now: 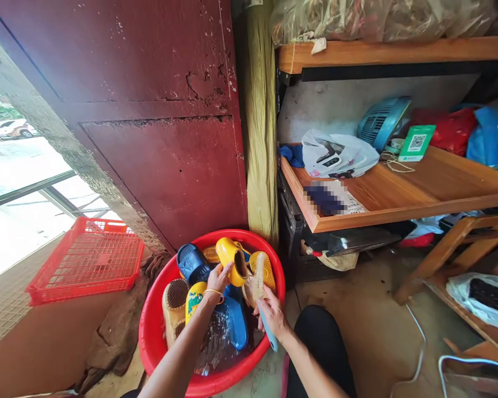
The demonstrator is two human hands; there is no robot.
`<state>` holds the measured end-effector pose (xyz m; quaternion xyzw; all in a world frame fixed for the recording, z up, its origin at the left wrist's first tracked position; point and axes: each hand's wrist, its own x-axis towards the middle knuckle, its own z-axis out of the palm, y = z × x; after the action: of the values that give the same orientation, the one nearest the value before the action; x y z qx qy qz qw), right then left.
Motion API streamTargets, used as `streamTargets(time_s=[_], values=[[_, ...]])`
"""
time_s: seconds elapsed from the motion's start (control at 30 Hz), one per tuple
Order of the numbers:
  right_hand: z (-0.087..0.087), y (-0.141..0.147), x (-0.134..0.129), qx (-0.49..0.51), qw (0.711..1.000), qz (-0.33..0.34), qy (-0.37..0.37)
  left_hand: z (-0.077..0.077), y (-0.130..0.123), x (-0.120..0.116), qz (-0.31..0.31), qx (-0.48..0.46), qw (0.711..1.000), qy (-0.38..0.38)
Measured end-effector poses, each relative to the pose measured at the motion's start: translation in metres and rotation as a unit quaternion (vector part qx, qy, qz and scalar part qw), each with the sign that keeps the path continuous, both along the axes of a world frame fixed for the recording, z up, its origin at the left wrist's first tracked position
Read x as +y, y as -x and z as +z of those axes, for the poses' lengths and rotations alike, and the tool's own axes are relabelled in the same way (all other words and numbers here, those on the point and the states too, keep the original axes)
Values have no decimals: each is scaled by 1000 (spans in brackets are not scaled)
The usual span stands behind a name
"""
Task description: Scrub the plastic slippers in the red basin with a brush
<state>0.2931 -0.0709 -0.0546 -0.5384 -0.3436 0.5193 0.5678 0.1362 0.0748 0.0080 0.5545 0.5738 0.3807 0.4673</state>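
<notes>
Over a red basin of water and slippers, my left hand is closed on a yellow slipper. My right hand grips the blue-grey handle of a brush, its pale bristles close to the slipper's opening. A dark blue slipper rests at the basin's back left, and a bright blue slipper sits in the water. Tan slippers lean against the left side. Another yellow slipper with a green print is partly hidden by my left forearm.
A red plastic crate stands left of the basin, near brown cloth. Behind are a maroon door and a wooden shelf holding a blue fan and bags. A wooden chair stands at right.
</notes>
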Motion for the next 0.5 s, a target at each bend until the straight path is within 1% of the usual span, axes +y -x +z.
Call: streamTargets(time_s=[0.1,0.17,0.2,0.27,0.33,0.37,0.43,0.5], values=[[-4,1,1,-2,1000,-10,-4,-16,-34,4,13,-41,999,11],[-6,1,2,-3,1000,-12,-5,-22,-45,1,29,-68,997,-3],[-7,1,3,-4,1000,-13,-5,-23,-45,-3,36,-80,996,-15],[-7,1,3,-5,1000,-21,-3,-27,-35,-16,37,-104,993,-45],[-7,1,2,-8,1000,-29,-3,-33,-13,-37,22,-125,990,-65],[-7,2,2,-12,999,-31,-4,-36,1,-49,8,-138,989,-58],[-8,4,1,-28,999,-31,-9,-42,26,-73,4,-124,992,2],[-9,6,0,-60,998,-24,-18,-45,43,-92,6,-89,994,62]])
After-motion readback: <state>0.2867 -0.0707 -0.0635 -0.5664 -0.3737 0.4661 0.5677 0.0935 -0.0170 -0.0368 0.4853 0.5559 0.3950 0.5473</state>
